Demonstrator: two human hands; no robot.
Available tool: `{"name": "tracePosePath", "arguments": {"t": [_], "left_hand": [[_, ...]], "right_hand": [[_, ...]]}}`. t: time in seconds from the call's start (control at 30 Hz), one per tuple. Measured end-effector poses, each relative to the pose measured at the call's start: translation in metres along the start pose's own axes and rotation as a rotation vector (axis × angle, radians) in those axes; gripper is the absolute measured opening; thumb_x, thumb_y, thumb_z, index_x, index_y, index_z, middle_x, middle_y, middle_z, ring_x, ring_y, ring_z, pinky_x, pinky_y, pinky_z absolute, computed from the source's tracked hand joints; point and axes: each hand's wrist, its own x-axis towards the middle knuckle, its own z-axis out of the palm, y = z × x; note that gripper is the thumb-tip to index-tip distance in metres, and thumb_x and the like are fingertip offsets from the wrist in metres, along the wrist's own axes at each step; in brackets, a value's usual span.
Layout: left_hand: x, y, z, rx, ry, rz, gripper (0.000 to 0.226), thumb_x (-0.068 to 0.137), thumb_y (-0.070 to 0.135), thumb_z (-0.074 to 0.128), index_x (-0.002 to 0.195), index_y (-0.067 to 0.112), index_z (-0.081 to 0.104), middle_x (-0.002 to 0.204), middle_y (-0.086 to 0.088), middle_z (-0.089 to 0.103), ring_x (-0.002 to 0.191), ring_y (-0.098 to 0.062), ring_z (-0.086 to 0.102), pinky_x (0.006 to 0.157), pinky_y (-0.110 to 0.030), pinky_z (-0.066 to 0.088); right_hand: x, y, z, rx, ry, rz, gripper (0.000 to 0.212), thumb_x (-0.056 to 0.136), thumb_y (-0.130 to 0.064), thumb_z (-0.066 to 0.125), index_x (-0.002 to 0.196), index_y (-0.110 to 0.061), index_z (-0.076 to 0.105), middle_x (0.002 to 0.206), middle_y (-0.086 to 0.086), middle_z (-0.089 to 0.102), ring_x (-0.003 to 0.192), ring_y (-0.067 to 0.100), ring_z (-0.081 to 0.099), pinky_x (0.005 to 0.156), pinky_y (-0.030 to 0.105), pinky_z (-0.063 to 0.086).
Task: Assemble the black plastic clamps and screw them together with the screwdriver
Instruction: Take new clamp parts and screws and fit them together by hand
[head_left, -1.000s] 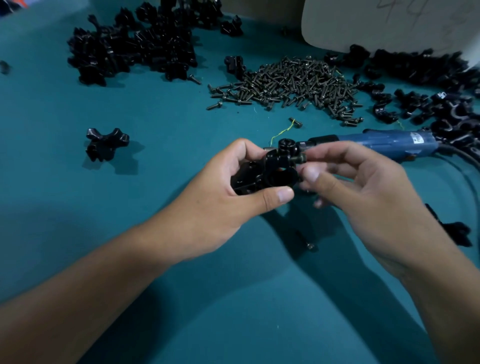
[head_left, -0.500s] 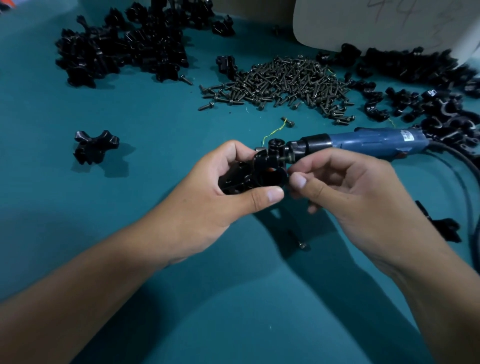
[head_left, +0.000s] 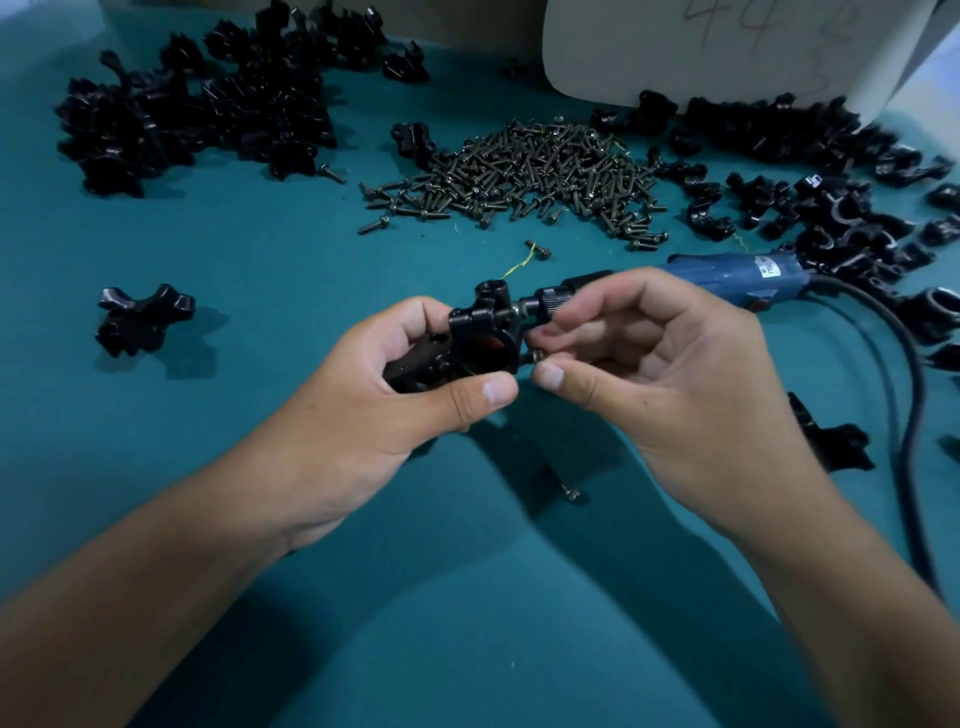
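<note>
My left hand (head_left: 395, 400) grips a black plastic clamp (head_left: 478, 338) above the teal table, thumb under it and fingers curled behind. My right hand (head_left: 660, 374) pinches a small screw (head_left: 537, 357) between thumb and fingertip at the clamp's right side. A second screw (head_left: 511, 310) sticks out of the clamp's upper lug. The blue electric screwdriver (head_left: 727, 278) lies on the table behind my right hand, its black nose pointing at the clamp.
A heap of dark screws (head_left: 524, 176) lies beyond my hands. Piles of black clamp parts sit at the back left (head_left: 202, 114) and right (head_left: 831, 197). One assembled clamp (head_left: 143, 317) lies at the left. A loose screw (head_left: 570, 491) lies below my hands. The screwdriver's cable (head_left: 904, 395) curves along the right.
My right hand has shifted slightly off the clamp's side, so the pinched screw and the screw in the upper lug now show. The left hand keeps its grip on the clamp.
</note>
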Motion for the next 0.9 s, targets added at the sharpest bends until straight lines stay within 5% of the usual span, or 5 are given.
{"name": "tracePosePath", "arguments": {"t": [0.27, 0.47, 0.67, 0.77, 0.9], "left_hand": [[-0.0026, 0.0003, -0.0006, -0.024, 0.010, 0.020, 0.026, 0.073, 0.016, 0.078, 0.093, 0.012, 0.062, 0.077, -0.001, 0.059, 0.075, -0.019, 0.047, 0.072, -0.034, 0.037], [-0.0020, -0.0014, -0.0007, -0.003, 0.001, 0.013, 0.027, 0.075, 0.018, 0.078, 0.096, 0.012, 0.063, 0.076, 0.001, 0.064, 0.073, -0.017, 0.053, 0.068, -0.030, 0.040], [-0.0005, -0.0026, -0.0009, -0.018, 0.009, 0.026, 0.030, 0.073, 0.017, 0.081, 0.097, 0.010, 0.063, 0.081, 0.001, 0.066, 0.077, -0.013, 0.055, 0.075, -0.026, 0.046], [-0.0013, -0.0011, -0.0009, 0.002, 0.011, 0.050, 0.031, 0.071, 0.021, 0.085, 0.093, 0.016, 0.065, 0.076, 0.004, 0.063, 0.072, -0.012, 0.051, 0.066, -0.020, 0.042], [-0.0015, -0.0028, 0.0006, -0.010, 0.019, 0.064, 0.022, 0.075, 0.016, 0.077, 0.092, 0.015, 0.063, 0.072, 0.011, 0.063, 0.065, -0.004, 0.053, 0.061, -0.012, 0.044]], "right_hand": [[0.0004, 0.0000, -0.0007, -0.144, -0.016, 0.131, 0.029, 0.079, -0.049, 0.068, 0.089, -0.022, 0.071, 0.082, 0.000, 0.072, 0.076, 0.017, 0.068, 0.061, 0.023, 0.054], [0.0005, 0.0029, 0.0014, -0.100, -0.011, 0.024, 0.013, 0.077, -0.027, 0.077, 0.085, -0.017, 0.073, 0.081, 0.000, 0.075, 0.074, 0.013, 0.070, 0.069, 0.022, 0.056], [-0.0001, 0.0040, -0.0013, -0.073, -0.022, 0.088, 0.034, 0.071, -0.030, 0.081, 0.102, -0.025, 0.070, 0.098, -0.003, 0.076, 0.089, 0.012, 0.074, 0.084, 0.029, 0.059], [0.0002, 0.0031, -0.0018, -0.154, 0.000, 0.123, 0.028, 0.078, -0.049, 0.069, 0.091, -0.023, 0.072, 0.084, -0.003, 0.074, 0.079, 0.009, 0.071, 0.069, 0.024, 0.055], [0.0007, 0.0023, -0.0015, -0.117, -0.029, 0.067, 0.018, 0.078, -0.035, 0.073, 0.085, -0.018, 0.072, 0.078, -0.003, 0.074, 0.073, 0.010, 0.068, 0.065, 0.021, 0.054]]}}
